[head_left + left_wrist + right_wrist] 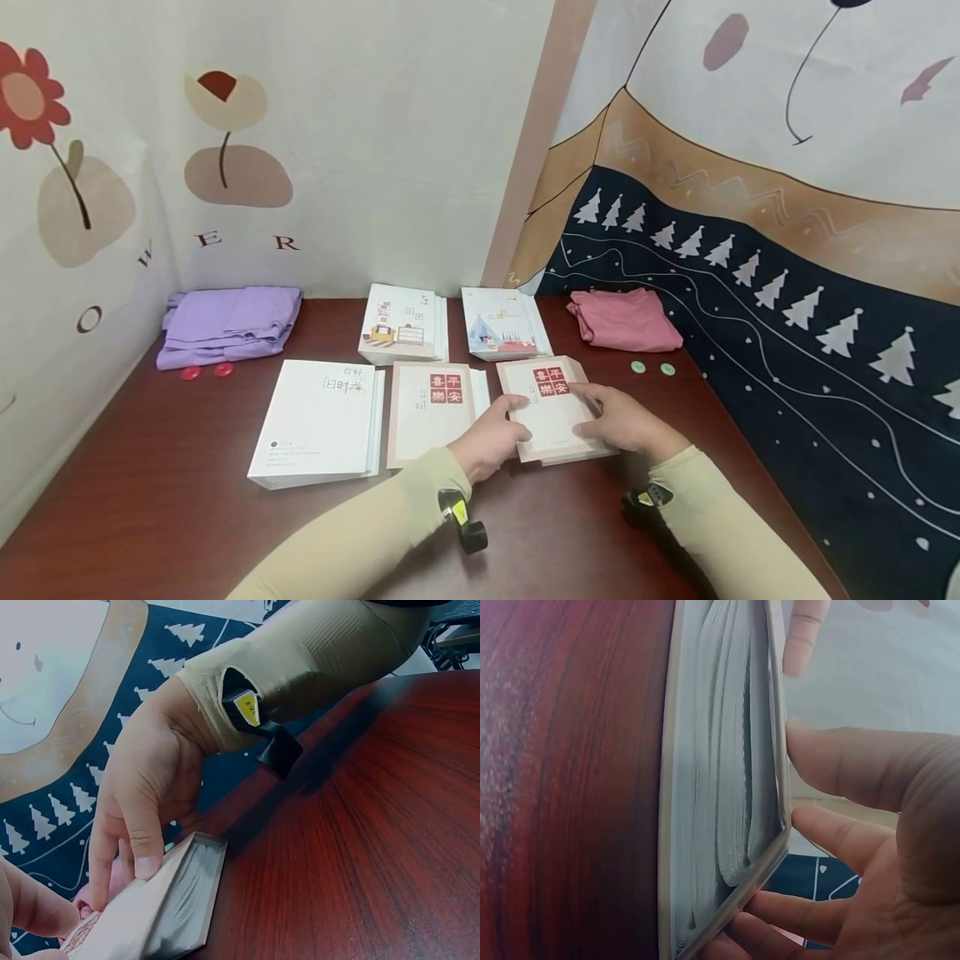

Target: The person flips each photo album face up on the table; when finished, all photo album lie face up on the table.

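Both hands, left (495,437) and right (622,423), gripped a beige hardcover book (551,408) at lower centre. It lay flat on the glossy reddish wood-grain surface (187,500), its pale page block showing

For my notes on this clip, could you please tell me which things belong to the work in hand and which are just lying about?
In hand:
beige-covered book with red square label
left hand
right hand

Lying about:
matching beige book
white book
folded purple cloth
folded pink cloth
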Action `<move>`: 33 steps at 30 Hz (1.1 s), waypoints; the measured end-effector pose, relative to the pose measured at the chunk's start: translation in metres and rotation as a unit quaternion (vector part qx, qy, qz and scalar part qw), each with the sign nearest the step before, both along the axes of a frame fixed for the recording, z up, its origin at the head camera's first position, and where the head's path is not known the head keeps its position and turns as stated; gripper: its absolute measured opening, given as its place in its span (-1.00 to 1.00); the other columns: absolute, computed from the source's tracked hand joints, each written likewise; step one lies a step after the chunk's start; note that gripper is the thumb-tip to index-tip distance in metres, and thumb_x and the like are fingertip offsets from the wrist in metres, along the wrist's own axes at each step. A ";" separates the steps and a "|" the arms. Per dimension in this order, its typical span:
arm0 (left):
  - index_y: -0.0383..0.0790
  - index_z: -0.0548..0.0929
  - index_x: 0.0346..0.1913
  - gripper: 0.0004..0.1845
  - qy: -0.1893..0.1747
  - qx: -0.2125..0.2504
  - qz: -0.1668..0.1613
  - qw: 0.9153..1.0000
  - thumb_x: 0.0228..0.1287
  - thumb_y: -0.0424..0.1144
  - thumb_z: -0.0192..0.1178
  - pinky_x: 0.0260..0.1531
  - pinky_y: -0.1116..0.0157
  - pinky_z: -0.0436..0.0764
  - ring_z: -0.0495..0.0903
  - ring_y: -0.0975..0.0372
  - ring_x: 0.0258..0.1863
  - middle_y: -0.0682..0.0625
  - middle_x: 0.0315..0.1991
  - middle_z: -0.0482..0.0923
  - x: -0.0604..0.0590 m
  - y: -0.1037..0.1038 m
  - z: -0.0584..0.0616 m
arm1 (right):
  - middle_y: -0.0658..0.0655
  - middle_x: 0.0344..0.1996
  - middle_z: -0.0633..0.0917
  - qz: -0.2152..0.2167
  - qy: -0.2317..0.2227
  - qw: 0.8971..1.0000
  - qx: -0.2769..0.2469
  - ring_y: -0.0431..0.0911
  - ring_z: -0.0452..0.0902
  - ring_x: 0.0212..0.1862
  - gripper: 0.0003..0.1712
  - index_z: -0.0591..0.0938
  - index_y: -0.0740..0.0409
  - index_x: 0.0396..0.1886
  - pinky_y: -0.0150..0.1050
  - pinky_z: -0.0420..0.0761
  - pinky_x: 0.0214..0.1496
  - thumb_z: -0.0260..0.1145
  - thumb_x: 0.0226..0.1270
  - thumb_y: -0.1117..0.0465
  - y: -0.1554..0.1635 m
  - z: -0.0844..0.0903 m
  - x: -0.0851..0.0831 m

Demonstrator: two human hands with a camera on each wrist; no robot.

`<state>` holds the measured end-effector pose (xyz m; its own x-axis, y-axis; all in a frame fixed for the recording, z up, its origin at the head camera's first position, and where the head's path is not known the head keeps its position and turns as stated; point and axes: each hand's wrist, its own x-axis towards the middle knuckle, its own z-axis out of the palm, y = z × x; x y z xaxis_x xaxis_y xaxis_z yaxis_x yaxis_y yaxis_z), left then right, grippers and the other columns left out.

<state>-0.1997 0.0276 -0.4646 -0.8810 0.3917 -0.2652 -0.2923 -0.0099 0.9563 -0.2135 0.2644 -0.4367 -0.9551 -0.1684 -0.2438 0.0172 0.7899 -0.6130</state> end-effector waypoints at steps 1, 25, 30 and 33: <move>-0.43 0.29 0.52 -0.28 0.000 -0.002 -0.001 1.000 0.23 -0.59 0.08 0.14 0.13 0.69 0.56 0.03 0.13 -0.37 0.39 0.32 0.000 0.000 0.000 | 0.35 0.46 0.49 0.000 0.000 1.000 -0.001 0.22 0.40 0.41 -0.16 0.47 0.07 0.55 0.29 0.39 0.49 0.55 0.28 0.24 0.000 0.000 0.000; -0.38 0.35 0.49 -0.24 0.013 -0.017 0.033 0.999 0.13 -0.58 0.15 0.53 -0.13 0.28 0.30 -0.13 0.45 -0.38 0.54 0.20 0.004 0.004 0.002 | 0.37 0.48 0.47 -0.003 -0.004 1.000 -0.004 0.25 0.37 0.46 -0.15 0.46 0.12 0.55 0.33 0.35 0.51 0.55 0.27 0.23 -0.002 0.000 0.001; -0.37 0.35 0.50 -0.23 0.014 -0.022 0.035 0.999 0.13 -0.58 0.15 0.60 -0.15 0.11 0.16 -0.14 0.55 -0.39 0.59 0.12 0.003 0.005 0.001 | 0.36 0.48 0.47 -0.003 -0.004 1.000 -0.008 0.24 0.38 0.45 -0.16 0.47 0.13 0.55 0.32 0.35 0.51 0.55 0.27 0.23 -0.002 0.000 0.001; -0.37 0.31 0.52 -0.20 0.011 -0.014 0.037 0.999 0.13 -0.60 0.13 0.61 -0.14 0.08 0.14 -0.14 0.57 -0.39 0.60 0.11 0.002 0.006 0.001 | 0.37 0.47 0.48 -0.001 -0.002 1.000 -0.006 0.24 0.38 0.44 -0.17 0.47 0.13 0.54 0.32 0.36 0.51 0.54 0.28 0.23 -0.002 0.000 0.001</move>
<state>-0.1974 0.0335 -0.4640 -0.9132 0.3173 -0.2558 -0.2712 -0.0045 0.9625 -0.2130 0.2628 -0.4364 -0.9543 -0.1690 -0.2463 0.0219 0.7829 -0.6218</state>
